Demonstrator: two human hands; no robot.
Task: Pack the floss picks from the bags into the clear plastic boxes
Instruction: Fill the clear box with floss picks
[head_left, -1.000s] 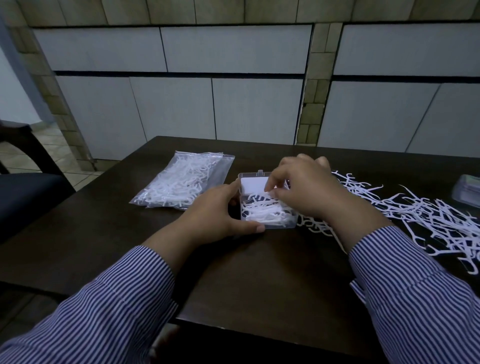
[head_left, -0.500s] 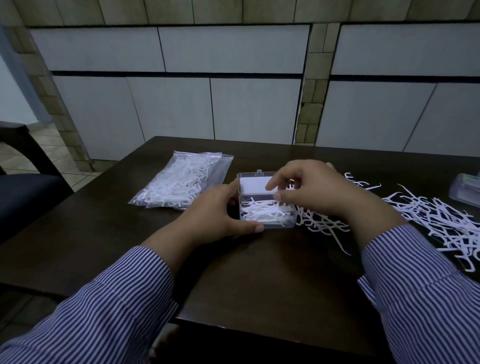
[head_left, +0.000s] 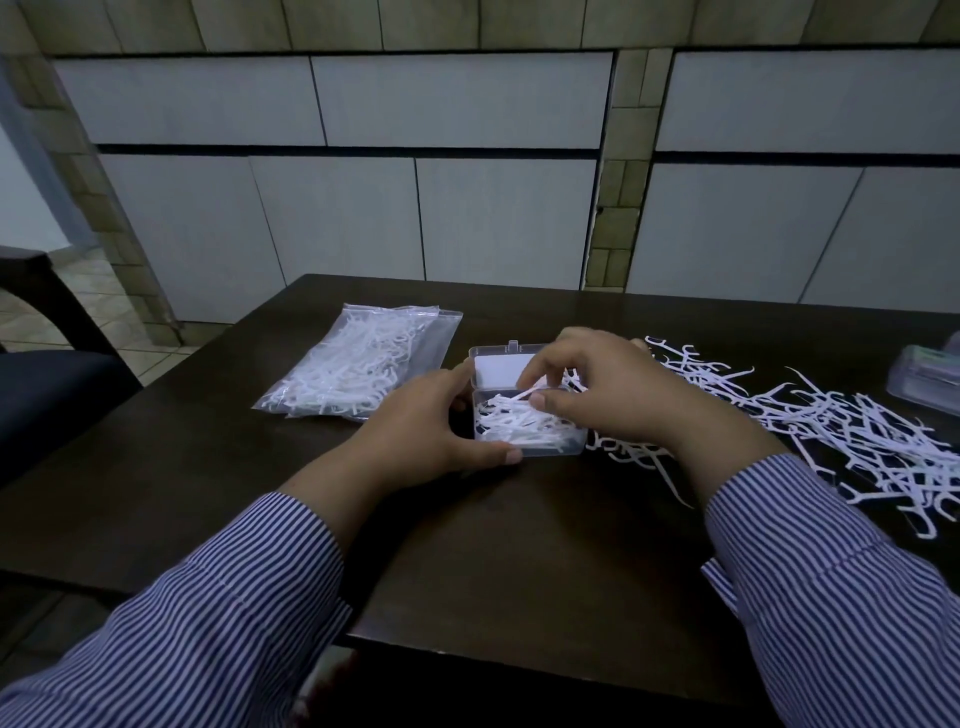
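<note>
The small clear plastic box (head_left: 527, 431) sat open on the dark wooden table (head_left: 519, 545), its hinged lid (head_left: 506, 366) laid back on the far side, and a tangle of white floss picks already lay in its tray. The left hand (head_left: 436, 423) gripped the box's left end, thumb curled along the near wall and fingers round the far corner, so the box was braced. The right hand (head_left: 597, 389) hovered directly over the tray with thumb and forefinger narrowed to a pinch on a single white floss pick (head_left: 530, 392), which appeared to lie slanted, one end up toward the lid and the other down toward the tray. The opening therefore lay straight below the pinching fingers, touching distance away, and the box's long axis ran left to right across the person. Judged from this, the pick wanted turning to lie along that axis before release. The loose heap of white floss picks (head_left: 831, 431) spread just right of the box, nearer the right hand, while the clear zip bag of floss picks (head_left: 363, 369) lay beside the left hand.
</note>
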